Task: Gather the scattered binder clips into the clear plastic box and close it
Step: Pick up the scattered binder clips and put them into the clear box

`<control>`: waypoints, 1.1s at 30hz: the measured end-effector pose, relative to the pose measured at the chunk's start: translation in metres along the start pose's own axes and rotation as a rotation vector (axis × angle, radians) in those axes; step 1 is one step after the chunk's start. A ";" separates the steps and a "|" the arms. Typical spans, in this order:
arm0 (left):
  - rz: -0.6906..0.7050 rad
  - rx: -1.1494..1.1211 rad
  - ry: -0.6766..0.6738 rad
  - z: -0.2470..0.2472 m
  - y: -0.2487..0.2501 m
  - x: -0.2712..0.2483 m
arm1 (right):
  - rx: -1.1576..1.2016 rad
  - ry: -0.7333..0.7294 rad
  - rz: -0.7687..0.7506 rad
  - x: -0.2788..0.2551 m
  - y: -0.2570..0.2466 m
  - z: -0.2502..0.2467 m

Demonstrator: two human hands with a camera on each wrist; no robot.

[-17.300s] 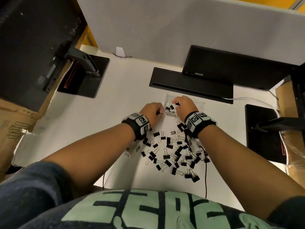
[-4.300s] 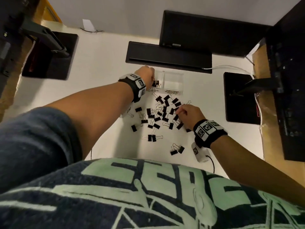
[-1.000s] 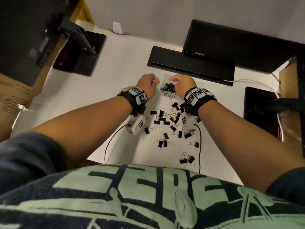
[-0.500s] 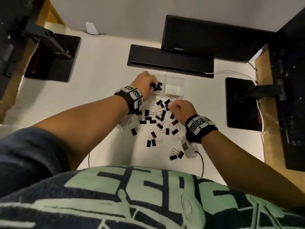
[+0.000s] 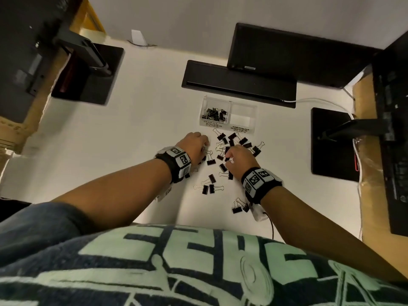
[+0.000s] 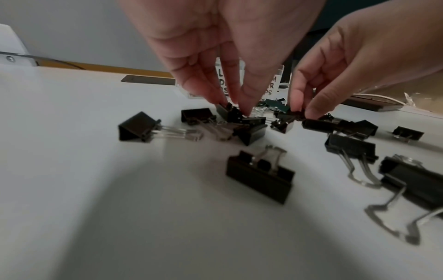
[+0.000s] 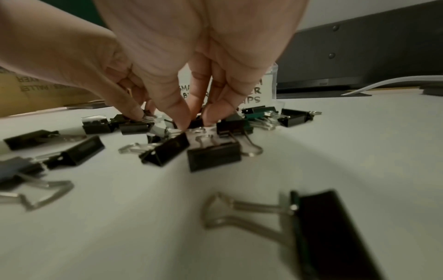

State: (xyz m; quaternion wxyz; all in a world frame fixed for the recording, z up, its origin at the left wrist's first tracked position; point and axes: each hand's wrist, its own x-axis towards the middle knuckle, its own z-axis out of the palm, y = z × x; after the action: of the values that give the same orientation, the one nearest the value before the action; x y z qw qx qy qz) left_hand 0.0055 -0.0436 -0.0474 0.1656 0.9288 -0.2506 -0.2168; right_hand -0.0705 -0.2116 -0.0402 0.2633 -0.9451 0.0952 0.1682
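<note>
The clear plastic box (image 5: pixel 254 111) stands open on the white desk; its left compartment holds a heap of small black clips (image 5: pixel 213 113), its right one shows none. Several black binder clips (image 5: pixel 208 189) lie scattered in front of it. My left hand (image 5: pixel 204 149) is down at the left side of the pile, and in the left wrist view its fingertips (image 6: pixel 246 108) pinch a black clip (image 6: pixel 233 113). My right hand (image 5: pixel 228 156) is just right of it; its fingertips (image 7: pixel 181 121) pinch a clip (image 7: pixel 196 122) in the pile.
A flat black bar (image 5: pixel 238 83) and a monitor (image 5: pixel 287 54) stand just behind the box. Black monitor bases sit at the far left (image 5: pixel 88 74) and right (image 5: pixel 331 144). A white cable (image 5: pixel 320 100) runs at the back right. A small white device (image 5: pixel 259 214) lies near the front edge.
My left hand has come back from the box to the left side of the pile and pinches a clip. My right hand stays in the pile, fingers closed on a clip.
</note>
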 end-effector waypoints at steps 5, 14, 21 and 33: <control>-0.069 -0.049 0.036 -0.011 -0.006 -0.005 | 0.108 0.018 0.045 -0.001 -0.002 -0.006; -0.129 -0.101 0.028 -0.015 -0.017 -0.010 | 1.030 -0.050 0.446 0.003 0.003 -0.021; -0.160 -0.144 0.030 -0.021 -0.018 -0.010 | 0.798 -0.099 0.372 0.013 -0.015 -0.020; -0.364 -0.352 0.211 -0.031 -0.028 -0.019 | -0.027 -0.129 -0.003 0.014 -0.019 0.003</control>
State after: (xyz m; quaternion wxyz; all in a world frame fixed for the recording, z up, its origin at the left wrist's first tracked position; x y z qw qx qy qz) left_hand 0.0167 -0.0046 -0.0261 0.3081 0.9329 -0.0195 -0.1853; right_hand -0.0534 -0.1948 -0.0388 0.2562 -0.9360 0.0744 0.2296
